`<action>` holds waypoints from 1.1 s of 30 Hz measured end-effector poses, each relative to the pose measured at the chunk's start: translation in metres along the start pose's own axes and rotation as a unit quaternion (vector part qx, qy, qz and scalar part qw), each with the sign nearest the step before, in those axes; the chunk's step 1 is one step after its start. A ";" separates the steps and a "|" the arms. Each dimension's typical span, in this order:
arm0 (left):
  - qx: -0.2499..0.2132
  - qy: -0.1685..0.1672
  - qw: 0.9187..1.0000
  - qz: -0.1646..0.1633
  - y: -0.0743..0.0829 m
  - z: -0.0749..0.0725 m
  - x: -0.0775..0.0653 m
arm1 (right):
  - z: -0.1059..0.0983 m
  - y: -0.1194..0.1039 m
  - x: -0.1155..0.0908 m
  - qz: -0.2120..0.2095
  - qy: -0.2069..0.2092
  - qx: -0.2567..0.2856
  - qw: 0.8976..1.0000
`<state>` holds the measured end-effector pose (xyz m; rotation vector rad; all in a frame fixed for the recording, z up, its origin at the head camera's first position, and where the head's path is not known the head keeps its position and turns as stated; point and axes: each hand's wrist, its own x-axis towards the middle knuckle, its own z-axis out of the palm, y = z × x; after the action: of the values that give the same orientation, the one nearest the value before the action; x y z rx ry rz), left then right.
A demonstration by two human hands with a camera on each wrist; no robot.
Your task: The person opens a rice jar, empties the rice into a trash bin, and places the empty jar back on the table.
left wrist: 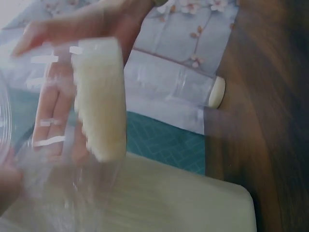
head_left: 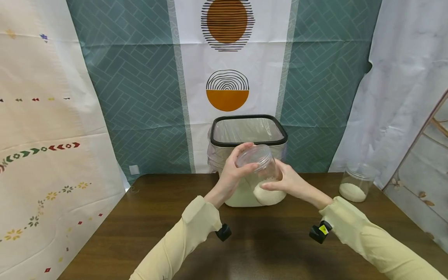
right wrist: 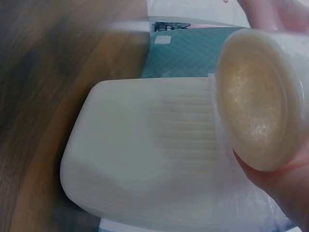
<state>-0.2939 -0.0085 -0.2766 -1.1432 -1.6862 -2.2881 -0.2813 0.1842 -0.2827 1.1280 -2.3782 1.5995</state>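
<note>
A clear plastic jar (head_left: 266, 171) hangs tilted in front of the bin, its top leaning left. White rice-like grains (head_left: 267, 194) fill the lower part, with a slanted surface in the left wrist view. My left hand (head_left: 233, 172) grips the round screw top of the jar, thumb in front and fingers behind. Lower down, my right hand (head_left: 291, 181) holds the jar's side, fingers wrapping behind it. The jar's round base (right wrist: 253, 101) faces the right wrist camera.
A light bin (head_left: 233, 198) with a black rim (head_left: 249, 144) and clear liner stands at the table's back edge. Another clear jar (head_left: 358, 181), partly filled with white grains, stands at the back right of the dark wooden table (head_left: 168, 217). Patterned cloths (head_left: 140, 85) hang behind.
</note>
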 end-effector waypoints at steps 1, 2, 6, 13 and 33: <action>0.007 0.009 1.000 0.001 0.001 0.002 0.000 | 0.000 0.000 0.000 0.000 0.005 -0.001 1.000; 0.016 0.020 1.000 0.002 0.001 0.003 0.000 | 0.000 -0.001 0.001 0.000 0.010 -0.002 1.000; 0.054 0.070 0.996 0.004 0.004 0.011 -0.001 | 0.002 -0.001 0.002 0.002 0.027 0.003 1.000; 0.095 0.150 0.984 -0.007 0.008 0.024 -0.004 | 0.007 -0.002 0.000 -0.003 0.056 -0.031 0.998; 0.139 0.143 0.977 -0.078 0.028 0.025 -0.015 | 0.000 -0.006 -0.010 0.021 0.028 -0.064 0.997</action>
<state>-0.2574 -0.0038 -0.2607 -0.6156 -1.9519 -2.0833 -0.2705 0.1879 -0.2820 1.0030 -2.4439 1.4470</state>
